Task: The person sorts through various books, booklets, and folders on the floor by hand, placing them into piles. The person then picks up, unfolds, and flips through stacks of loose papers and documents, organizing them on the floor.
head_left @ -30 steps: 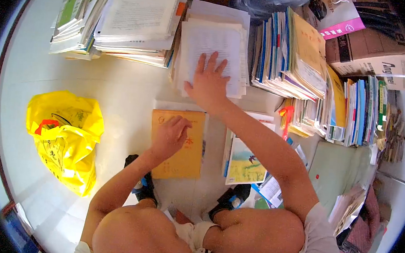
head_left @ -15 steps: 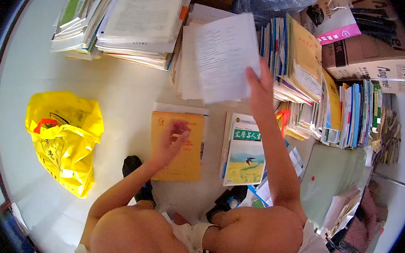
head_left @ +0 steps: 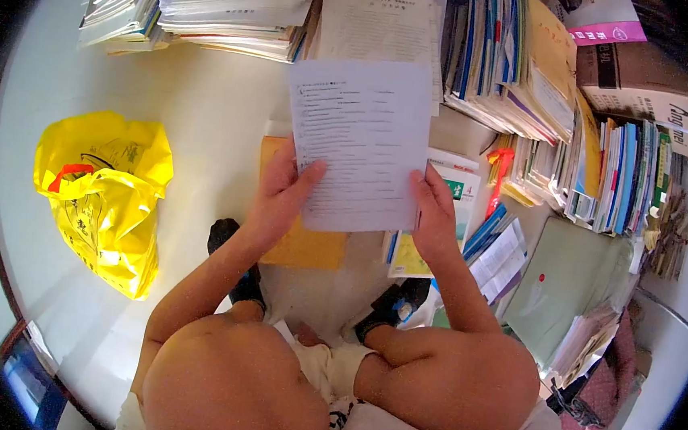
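Note:
A white printed sheet (head_left: 361, 148), perhaps more than one layer, is held up in front of me by both hands. My left hand (head_left: 281, 190) grips its left edge, the thumb lying on top. On the right edge, my right hand (head_left: 435, 210) pinches it between thumb and fingers. Beneath the sheet, partly hidden, a yellow-orange envelope or booklet (head_left: 309, 249) lies on the floor. Beyond the sheet's top edge stands a stack of printed papers (head_left: 379, 24). Books with a green and yellow cover (head_left: 413, 257) lie below my right hand, partly covered by it.
A yellow plastic bag (head_left: 110, 205) lies at the left. Tall paper stacks (head_left: 239, 5) stand at the back left. Upright books (head_left: 526, 59), more books (head_left: 626, 176) and a cardboard box (head_left: 653, 90) fill the right. A greenish folder (head_left: 566, 273) lies near the right knee.
My right hand has lifted the sheet off the back stack and brought it nearer. My left hand has left the yellow-orange item and taken the sheet's left edge. The view has tilted downward.

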A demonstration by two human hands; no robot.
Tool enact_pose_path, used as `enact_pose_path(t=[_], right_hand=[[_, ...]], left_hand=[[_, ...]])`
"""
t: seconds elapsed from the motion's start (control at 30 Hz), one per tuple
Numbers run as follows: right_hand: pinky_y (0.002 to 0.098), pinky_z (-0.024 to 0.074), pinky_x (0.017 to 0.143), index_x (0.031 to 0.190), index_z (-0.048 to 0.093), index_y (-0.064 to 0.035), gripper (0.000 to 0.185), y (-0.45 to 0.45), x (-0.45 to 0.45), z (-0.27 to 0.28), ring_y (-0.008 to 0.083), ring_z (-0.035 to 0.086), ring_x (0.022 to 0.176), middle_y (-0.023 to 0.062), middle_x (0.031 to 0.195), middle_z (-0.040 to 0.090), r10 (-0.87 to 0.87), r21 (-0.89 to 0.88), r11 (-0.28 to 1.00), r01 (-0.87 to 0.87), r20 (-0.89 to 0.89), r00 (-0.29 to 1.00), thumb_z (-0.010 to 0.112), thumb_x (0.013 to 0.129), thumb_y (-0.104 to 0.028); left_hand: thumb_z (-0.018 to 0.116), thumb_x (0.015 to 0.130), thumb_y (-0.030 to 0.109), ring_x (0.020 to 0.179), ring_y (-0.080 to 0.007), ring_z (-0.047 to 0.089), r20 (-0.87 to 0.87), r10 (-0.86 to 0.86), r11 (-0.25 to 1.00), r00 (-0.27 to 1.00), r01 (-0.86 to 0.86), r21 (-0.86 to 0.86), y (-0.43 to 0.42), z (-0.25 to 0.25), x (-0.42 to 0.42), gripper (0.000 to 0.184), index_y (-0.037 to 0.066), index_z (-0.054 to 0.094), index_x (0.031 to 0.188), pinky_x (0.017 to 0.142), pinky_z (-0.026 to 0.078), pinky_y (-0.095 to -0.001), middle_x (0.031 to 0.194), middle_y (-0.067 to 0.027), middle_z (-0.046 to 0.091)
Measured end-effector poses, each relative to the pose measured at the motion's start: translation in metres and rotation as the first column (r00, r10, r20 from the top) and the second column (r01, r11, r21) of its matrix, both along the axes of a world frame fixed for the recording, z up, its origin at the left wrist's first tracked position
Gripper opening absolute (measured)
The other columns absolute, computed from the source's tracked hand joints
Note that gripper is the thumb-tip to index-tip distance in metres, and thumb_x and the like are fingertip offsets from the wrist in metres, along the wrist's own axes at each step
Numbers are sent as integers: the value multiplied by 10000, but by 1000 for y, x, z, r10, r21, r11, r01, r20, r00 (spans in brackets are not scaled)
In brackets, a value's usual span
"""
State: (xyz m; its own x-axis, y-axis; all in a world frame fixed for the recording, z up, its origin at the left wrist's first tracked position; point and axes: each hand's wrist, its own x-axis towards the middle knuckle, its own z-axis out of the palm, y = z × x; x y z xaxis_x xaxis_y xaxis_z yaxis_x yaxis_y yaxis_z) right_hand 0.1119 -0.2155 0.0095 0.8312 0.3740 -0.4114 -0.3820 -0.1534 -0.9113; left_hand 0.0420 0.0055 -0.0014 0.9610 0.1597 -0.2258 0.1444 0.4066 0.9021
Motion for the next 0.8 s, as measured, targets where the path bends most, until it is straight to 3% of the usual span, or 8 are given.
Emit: enact_pose_path(t=[0.1,0.23,0.3,0.4,0.53,0.63,0.73,0.8], right_hand=[[300,420,1006,1371,446,67,527,-4,-5,-10,182,542,1128,121,1235,592,-254,69,955,287,-304,918,513,1021,-320],[312,424,1008,1346,472,50,500,-11,-4,-20,194,551,1131,134,1240,589,-227,43,969,244,-238,944,500,1021,-329],[332,457,990,1304,524,14,456,-10,-2,-16,200,597,1116,116,1222,623,-194,177,948,263,-333,923,417,1033,-336],[359,445,1004,1285,537,8,460,-10,-2,-19,222,596,1122,119,1216,628,-216,218,917,335,-433,875,410,1021,-346],[381,451,999,1278,547,0,458,-10,-6,-9,231,595,1128,120,1216,630,-185,301,875,380,-517,835,420,1013,-351],[378,454,989,1184,590,9,352,-12,-7,-9,216,599,1087,119,1171,645,-150,364,843,397,-550,822,501,994,-273],[330,490,895,1165,601,18,308,-3,-5,1,182,617,984,102,1098,659,-111,322,916,238,-369,923,546,980,-222],[281,496,774,1146,606,25,269,2,-3,9,129,593,857,66,959,654,218,-82,973,-216,18,976,583,966,-174]], left_hand=[[505,1002,63,1192,-160,532,-19,-13,1000,1000,13,-25,-1,-2,-1,403,-12,403,1385,1027,421,-316,1301,-89,575],[512,999,69,1182,-158,537,-53,-44,993,998,38,-115,0,3,0,385,-7,418,1365,1022,424,-313,1294,-88,580],[515,999,71,1179,-157,538,-41,-37,992,998,32,-122,-1,4,0,384,-4,419,1363,1022,425,-314,1293,-88,582],[519,997,71,1177,-156,540,-35,-29,992,999,24,-121,0,2,-1,381,-2,425,1359,1021,426,-316,1291,-89,585],[523,987,51,1170,-154,543,-56,-23,984,998,13,-177,-1,1,-1,374,-2,440,1348,1020,425,-315,1288,-90,586],[537,975,40,1157,-159,549,-126,-25,980,992,0,-201,0,2,-1,378,-4,448,1340,1024,421,-316,1283,-85,588],[585,954,116,1229,-219,517,-164,-124,992,979,119,-38,4,-10,1,495,31,417,1412,1065,400,-388,1350,-114,544],[558,977,169,1196,-212,539,-240,-118,991,964,101,-84,-5,-15,3,479,17,413,1407,1048,416,-367,1322,-125,559]])
